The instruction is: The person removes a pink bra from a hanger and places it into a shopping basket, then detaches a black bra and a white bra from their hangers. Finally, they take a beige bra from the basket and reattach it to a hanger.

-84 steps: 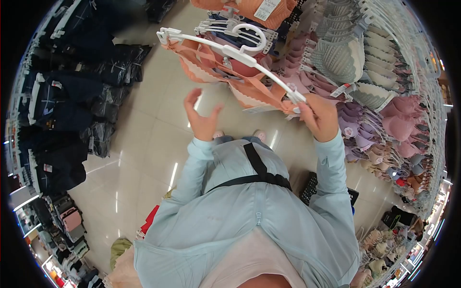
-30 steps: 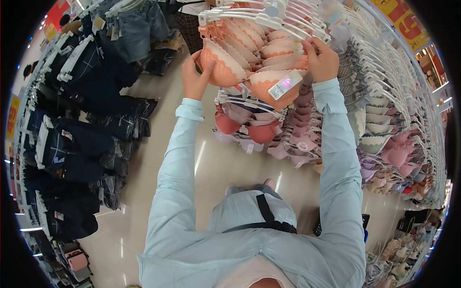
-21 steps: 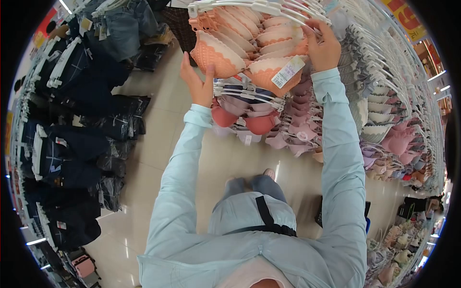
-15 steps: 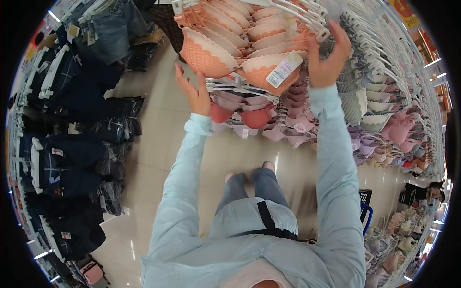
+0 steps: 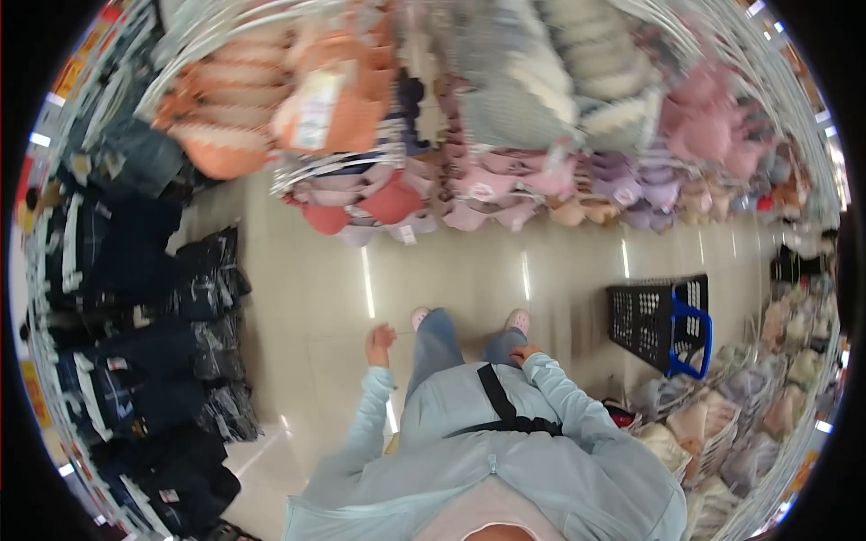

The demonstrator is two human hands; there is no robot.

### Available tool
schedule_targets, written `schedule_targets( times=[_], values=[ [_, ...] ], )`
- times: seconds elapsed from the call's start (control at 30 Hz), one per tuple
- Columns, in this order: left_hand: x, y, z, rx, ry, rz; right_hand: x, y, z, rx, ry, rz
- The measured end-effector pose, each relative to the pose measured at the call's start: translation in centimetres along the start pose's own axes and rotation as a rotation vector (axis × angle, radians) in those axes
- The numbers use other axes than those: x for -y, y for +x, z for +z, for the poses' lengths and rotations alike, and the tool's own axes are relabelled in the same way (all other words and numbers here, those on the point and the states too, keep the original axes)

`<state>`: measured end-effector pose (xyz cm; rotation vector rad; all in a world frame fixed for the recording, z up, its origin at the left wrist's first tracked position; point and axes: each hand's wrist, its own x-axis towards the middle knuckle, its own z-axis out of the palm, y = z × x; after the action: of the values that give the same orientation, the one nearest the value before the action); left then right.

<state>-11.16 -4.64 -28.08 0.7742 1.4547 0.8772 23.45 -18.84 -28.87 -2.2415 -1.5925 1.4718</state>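
Note:
My left hand (image 5: 380, 345) hangs low over the floor, left of my legs, with its fingers apart and nothing in it. Near my right thigh is my right hand (image 5: 523, 354), small in view, its fingers too unclear to read. Both hands are away from the rack. Orange bras (image 5: 225, 149) hang at the upper left of the display, one with a white tag (image 5: 317, 106). Grey-green bras (image 5: 519, 104) hang to their right, blurred. Red bras (image 5: 390, 206) and pink bras (image 5: 483, 185) are on the lower row.
A black basket (image 5: 639, 316) with a blue handle (image 5: 693, 338) stands on the tiled floor (image 5: 316, 288) to the right. Dark folded clothes (image 5: 153, 298) line the left side. More bras (image 5: 713, 419) fill a rack at the lower right.
Both hands have left the orange bras and dropped toward my legs. The view has shifted right, so the orange bras sit further left and the whole basket shows.

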Motion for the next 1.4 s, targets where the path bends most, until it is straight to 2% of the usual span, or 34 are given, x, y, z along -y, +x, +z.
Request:
schedule_targets(
  times=[0.07, 0.13, 0.17, 0.2, 0.27, 0.33, 0.4, 0.47, 0.53, 0.57, 0.63, 0.7, 0.83, 0.9, 0.93, 1.0, 1.07, 1.13, 1.2, 1.27, 1.33, 1.4],
  values=[
    [4.0, -2.3, 1.9, 0.054, 0.034, -0.086, -3.7, -2.2, 0.4, -0.045, 0.052, -0.011],
    [6.2, -4.4, 5.5, 0.051, 0.149, -0.239, -5.8, -4.3, -0.5, -0.216, 0.263, 0.053],
    [7.3, -4.3, 7.8, 0.075, 0.168, -0.261, -6.9, -5.4, -1.1, -0.219, 0.344, 0.066],
    [8.5, -3.6, 10.1, 0.137, 0.149, -0.287, -8.3, -6.5, -1.5, -0.226, 0.428, 0.079],
    [10.5, -1.3, 15.8, 0.316, 0.218, -0.334, -12.2, -8.7, -2.5, -0.263, 0.36, -0.008],
    [11.1, 0.3, 23.4, 0.486, 0.32, -0.352, -15.6, -10.8, -4.0, -0.41, 0.338, -0.005],
    [9.3, 0.1, 32.4, 0.617, 0.44, -0.313, -18.3, -13.4, -7.1, -0.593, 0.445, 0.156],
    [7.3, -2.1, 40.2, 0.749, 0.521, -0.242, -20.1, -17.3, -10.3, -1.027, 0.441, 0.164],
    [6.4, -4.7, 46.4, 0.85, 0.53, -0.208, -20.7, -20.7, -14.1, -1.287, 0.643, 0.255],
    [5.9, -6.2, 49.2, 0.937, 0.589, -0.168, -21.6, -22.0, -15.3, -1.318, 0.661, 0.292],
    [6.0, -9.4, 53.4, 1.059, 0.681, -0.137, -23.4, -24.2, -16.4, -1.554, 0.521, 0.398],
    [6.6, -12.8, 56.6, 1.252, 0.679, -0.102, -24.8, -25.8, -17.4, -1.609, 0.511, 0.503],
    [7.6, -20.0, 62.5, 1.454, 0.647, -0.034, -27.5, -27.5, -17.2, -1.679, 0.494, 0.675],
    [7.4, -23.6, 65.6, 1.439, 0.594, 0.437, -29.4, -27.7, -18.0, -1.718, 0.5, 0.741],
    [6.7, -25.1, 67.2, 1.458, 0.62, 0.432, -30.4, -27.9, -18.3, -1.708, 0.45, 0.788],
    [4.8, -27.8, 71.3, 1.556, 0.624, 0.687, -32.5, -27.5, -19.2, -1.699, 0.421, 0.859],
    [2.3, -30.6, 75.3, 1.643, 0.643, 0.666, -34.6, -27.5, -20.4, -1.54, 0.394, 0.874],
    [-1.8, -34.4, 79.2, 1.782, 0.563, -0.075, -36.2, -26.5, -21.2, -1.491, 0.388, 0.907],
    [-4.9, -36.9, 82.8, 1.999, 0.276, -0.249, -37.4, -25.4, -21.4, -1.337, 0.483, 0.902],
    [-6.9, -39.1, 86.1, 2.137, -0.152, -0.606, -37.8, -25.2, -21.7, -1.361, 0.487, 0.928],
    [-7.0, -43.2, 90.2, 2.163, -0.559, -0.737, -37.7, -25.4, -21.7, -1.293, 0.585, 0.953],
    [-6.4, -45.0, 94.0, 2.228, -0.581, -0.801, -38.1, -25.7, -22.2, -1.268, 0.603, 0.957]
  ],
)
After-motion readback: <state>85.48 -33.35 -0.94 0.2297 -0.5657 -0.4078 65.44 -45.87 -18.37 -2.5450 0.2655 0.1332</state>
